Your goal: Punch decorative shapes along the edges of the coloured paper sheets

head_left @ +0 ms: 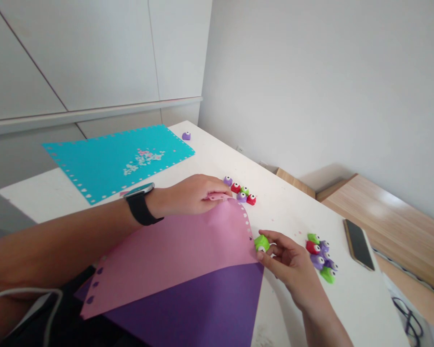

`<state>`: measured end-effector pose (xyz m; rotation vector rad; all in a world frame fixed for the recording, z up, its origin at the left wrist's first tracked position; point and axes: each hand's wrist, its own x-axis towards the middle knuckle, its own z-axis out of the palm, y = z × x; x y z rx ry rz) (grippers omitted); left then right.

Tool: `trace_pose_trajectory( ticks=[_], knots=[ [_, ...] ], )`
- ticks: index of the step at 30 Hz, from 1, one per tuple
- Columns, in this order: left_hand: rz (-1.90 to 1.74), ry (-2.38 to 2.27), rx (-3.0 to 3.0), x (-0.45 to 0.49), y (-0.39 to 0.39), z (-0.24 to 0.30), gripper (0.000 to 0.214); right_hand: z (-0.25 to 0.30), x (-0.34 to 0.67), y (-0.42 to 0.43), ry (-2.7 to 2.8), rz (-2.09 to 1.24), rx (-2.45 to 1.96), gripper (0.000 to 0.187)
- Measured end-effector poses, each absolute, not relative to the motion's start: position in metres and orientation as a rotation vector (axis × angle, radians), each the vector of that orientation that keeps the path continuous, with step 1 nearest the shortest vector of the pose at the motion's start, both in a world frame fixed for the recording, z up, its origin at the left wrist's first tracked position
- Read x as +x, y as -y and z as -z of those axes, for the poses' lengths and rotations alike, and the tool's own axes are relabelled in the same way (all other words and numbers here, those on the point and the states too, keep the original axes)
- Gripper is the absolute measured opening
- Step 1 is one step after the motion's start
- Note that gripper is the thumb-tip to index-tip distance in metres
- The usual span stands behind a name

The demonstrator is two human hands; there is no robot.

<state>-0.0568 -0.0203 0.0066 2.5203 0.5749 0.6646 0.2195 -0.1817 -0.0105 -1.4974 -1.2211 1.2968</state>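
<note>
L grip (pixel 195 195) pinches pink sheet (pixel 177 246); R grip (pixel 289 255) clasps grn punch (pixel 262 242) @ sheet edge.

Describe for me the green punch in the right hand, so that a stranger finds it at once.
At the white table, find the pink sheet. At its right edge, the right hand holds the green punch. Other green punches lie on the table; only this is held.

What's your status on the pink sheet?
Left hand gripping pink sheet at curled edge. Right hand holding green punch at right edge. Purple sheet partly underneath.
</note>
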Motion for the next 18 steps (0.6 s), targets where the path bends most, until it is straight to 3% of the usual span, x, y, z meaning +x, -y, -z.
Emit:
trace_pose_trajectory(
  ticks=[18],
  knots=[
    [-0.684, -0.572, 2.497, -0.0582, 0.0204, -0.0073, 0.028, 0.0050, 0.2180, 0.1850, 1.197, -1.302, -1.482, 0.051]
  ],
)
